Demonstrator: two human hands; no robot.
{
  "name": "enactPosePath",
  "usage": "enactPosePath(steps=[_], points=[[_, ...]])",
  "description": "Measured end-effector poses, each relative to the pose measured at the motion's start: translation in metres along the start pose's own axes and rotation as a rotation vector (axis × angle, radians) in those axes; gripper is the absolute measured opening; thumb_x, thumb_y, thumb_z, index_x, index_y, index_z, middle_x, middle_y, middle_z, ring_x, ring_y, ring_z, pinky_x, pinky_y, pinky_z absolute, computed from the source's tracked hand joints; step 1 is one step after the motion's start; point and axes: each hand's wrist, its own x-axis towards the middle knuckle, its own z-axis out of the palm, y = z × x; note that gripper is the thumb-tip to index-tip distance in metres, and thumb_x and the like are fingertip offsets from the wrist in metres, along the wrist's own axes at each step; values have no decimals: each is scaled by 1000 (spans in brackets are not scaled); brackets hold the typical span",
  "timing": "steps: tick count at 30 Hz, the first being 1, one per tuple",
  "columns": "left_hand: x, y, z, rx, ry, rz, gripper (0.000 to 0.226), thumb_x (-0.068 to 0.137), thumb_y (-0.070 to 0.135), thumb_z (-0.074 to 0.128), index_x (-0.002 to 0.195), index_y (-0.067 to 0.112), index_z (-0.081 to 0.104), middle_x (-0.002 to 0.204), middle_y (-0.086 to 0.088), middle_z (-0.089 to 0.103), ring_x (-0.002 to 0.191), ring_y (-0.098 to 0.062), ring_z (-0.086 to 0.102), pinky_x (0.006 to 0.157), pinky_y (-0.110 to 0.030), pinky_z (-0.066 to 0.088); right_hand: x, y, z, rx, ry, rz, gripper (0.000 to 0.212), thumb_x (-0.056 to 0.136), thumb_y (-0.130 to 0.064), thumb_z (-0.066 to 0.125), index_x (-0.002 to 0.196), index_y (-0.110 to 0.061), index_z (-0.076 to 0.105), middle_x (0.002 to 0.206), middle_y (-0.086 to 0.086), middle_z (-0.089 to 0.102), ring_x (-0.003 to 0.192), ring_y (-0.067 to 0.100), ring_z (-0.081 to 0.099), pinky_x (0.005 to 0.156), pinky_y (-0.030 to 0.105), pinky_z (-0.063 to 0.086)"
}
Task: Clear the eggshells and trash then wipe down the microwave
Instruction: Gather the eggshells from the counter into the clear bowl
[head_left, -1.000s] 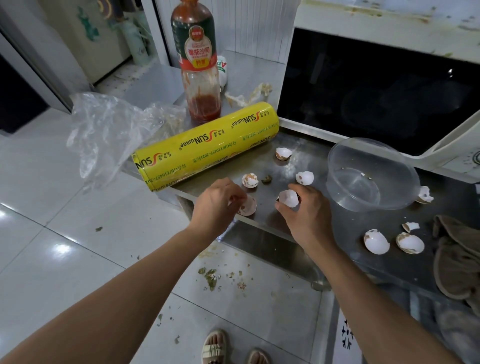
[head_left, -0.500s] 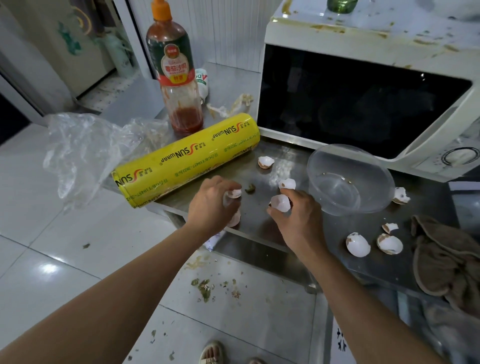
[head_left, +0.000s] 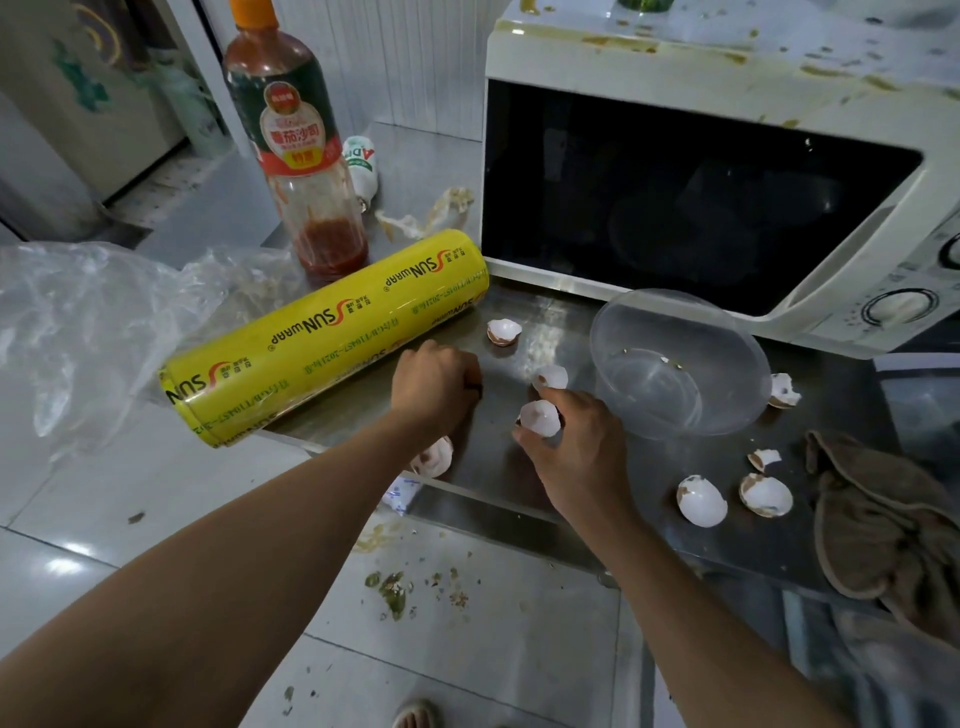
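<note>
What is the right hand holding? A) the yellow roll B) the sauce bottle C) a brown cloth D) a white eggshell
D: the right hand pinches a white eggshell in its fingertips above the metal counter, in front of the clear bowl.

A yellow roll of cling wrap (head_left: 327, 338) lies on the steel table (head_left: 649, 467), just beside a tall, nearly empty ketchup bottle (head_left: 301, 156). A clear round plastic bowl (head_left: 680, 364) sits near a crumpled brown cloth (head_left: 883, 519).
</note>
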Motion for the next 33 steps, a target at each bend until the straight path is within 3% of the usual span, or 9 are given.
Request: enactPosePath(steps=[6,11,14,18,25,29,33], points=[[-12,-17,-20,-265,190,-70,5,80,15,69,82,19,70,94,-2,68,91,-23,59,78,-40,50,0,-6,1,12,13,18,43,79,-24,73,118,-10,62,113,9,65,103,26,57,92,42,43],[-28,-37,-17,-222,66,-175,10,81,20,67,90,25,69,101,-2,68,92,-22,62,77,-40,54,0,-11,5,13,-3,9,41,79,-25,73,115,-9,63,120,9,63,108,25,56,95,40,42],[-33,-40,-12,-264,-10,-182,30,77,33,73,105,27,66,105,0,69,95,-20,63,79,-40,54,-1,-12,8,1,-14,10,41,80,-26,72,117,-10,62,123,8,62,112,24,55,96,41,42],[-31,-37,-11,-210,-27,-127,47,72,34,77,116,26,62,115,1,65,104,-21,60,82,-40,52,-3,-10,8,-22,-16,4,43,80,-26,72,118,-9,61,123,9,62,112,25,55,96,41,42],[-32,-34,-21,-262,-16,-128,35,68,31,80,100,22,69,104,-1,66,93,-20,60,78,-41,53,-7,-10,5,-12,-27,0,37,80,-24,72,112,-9,63,112,8,65,103,24,58,92,44,46],[-52,-33,-33,-301,77,-112,31,70,31,78,99,21,70,100,2,67,85,-13,58,75,-34,51,-11,-13,0,7,-41,-5,29,79,-22,73,103,-10,65,102,8,66,96,25,59,88,45,46],[-84,-26,-36,-332,-1,-71,32,71,31,79,101,25,70,104,4,65,86,-11,59,74,-36,54,-17,-15,-7,16,-39,-2,30,78,-21,73,105,-9,65,104,10,67,97,28,58,89,46,45]])
